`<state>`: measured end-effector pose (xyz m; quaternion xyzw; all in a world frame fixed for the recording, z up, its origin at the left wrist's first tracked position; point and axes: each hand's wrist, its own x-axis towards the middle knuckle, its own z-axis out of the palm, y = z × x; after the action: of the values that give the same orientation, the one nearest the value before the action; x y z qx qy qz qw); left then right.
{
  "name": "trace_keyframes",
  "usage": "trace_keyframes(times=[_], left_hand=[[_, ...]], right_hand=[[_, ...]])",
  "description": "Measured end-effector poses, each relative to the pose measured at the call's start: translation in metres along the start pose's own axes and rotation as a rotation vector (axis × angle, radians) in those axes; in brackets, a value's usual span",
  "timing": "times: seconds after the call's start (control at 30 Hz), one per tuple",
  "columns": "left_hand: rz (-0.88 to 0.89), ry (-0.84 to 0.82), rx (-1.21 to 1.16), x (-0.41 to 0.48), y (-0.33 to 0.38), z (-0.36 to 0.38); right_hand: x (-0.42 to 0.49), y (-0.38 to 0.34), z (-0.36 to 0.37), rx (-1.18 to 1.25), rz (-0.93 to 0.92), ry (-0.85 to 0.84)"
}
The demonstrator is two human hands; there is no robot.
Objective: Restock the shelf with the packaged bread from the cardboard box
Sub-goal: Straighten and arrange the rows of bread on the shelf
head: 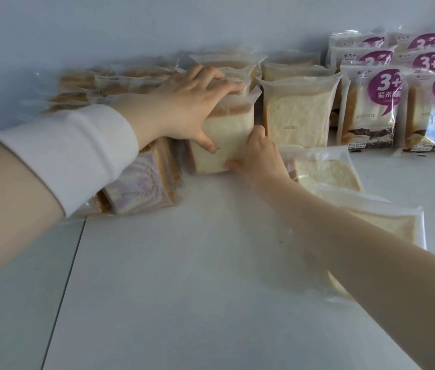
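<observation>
A clear pack of white sliced bread (227,140) stands upright on the white shelf (184,263), at the front of a row of like packs. My left hand (189,102) lies over its top and left side, thumb on its face. My right hand (259,153) grips its lower right corner. Another upright white bread pack (296,116) stands just to the right. A purple-swirl bread pack (141,182) leans under my left forearm. Two flat white bread packs (326,169) (387,228) lie beside my right arm. The cardboard box is out of view.
Purple-labelled "3+" bread packs (368,108) stand in rows at the far right. More clear packs (120,81) lie stacked at the back left against the pale wall. A seam (64,284) runs through the shelf surface at the lower left.
</observation>
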<state>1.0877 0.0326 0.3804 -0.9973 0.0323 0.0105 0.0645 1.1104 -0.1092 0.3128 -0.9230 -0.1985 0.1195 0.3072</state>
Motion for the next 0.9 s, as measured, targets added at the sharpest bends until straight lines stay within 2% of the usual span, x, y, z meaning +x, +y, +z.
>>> trace_keyframes(times=[0.13,0.2,0.27,0.33,0.43,0.5,0.57,0.67,0.8,0.9], left_hand=[[-0.042,-0.028,-0.025,-0.01,0.01,-0.021],[-0.03,0.047,-0.027,-0.016,0.027,-0.038],[0.013,0.167,-0.138,-0.019,0.052,-0.05],[0.033,0.203,-0.307,-0.02,0.083,-0.052],[-0.079,0.034,-0.462,-0.016,0.129,-0.031],[-0.212,-0.089,-0.48,-0.009,0.149,-0.006],[-0.365,-0.133,-0.551,-0.002,0.161,0.015],[-0.529,-0.106,-0.759,0.008,0.171,0.032],[-0.671,0.01,-0.989,0.016,0.178,0.035],[-0.671,0.111,-1.159,0.02,0.167,0.033]], right_hand=[[-0.011,-0.007,-0.042,-0.05,-0.035,-0.058],[-0.027,-0.002,-0.079,-0.002,-0.075,-0.03],[-0.046,0.017,-0.115,0.032,-0.077,0.005],[-0.071,0.042,-0.14,-0.016,-0.015,-0.037],[-0.103,0.078,-0.152,-0.078,0.139,-0.171],[-0.114,0.099,-0.15,-0.078,0.214,-0.225],[-0.121,0.116,-0.142,-0.083,0.259,-0.278],[-0.127,0.137,-0.124,-0.03,0.267,-0.293],[-0.128,0.146,-0.115,0.183,0.246,-0.245],[-0.123,0.149,-0.121,0.275,0.16,-0.117]])
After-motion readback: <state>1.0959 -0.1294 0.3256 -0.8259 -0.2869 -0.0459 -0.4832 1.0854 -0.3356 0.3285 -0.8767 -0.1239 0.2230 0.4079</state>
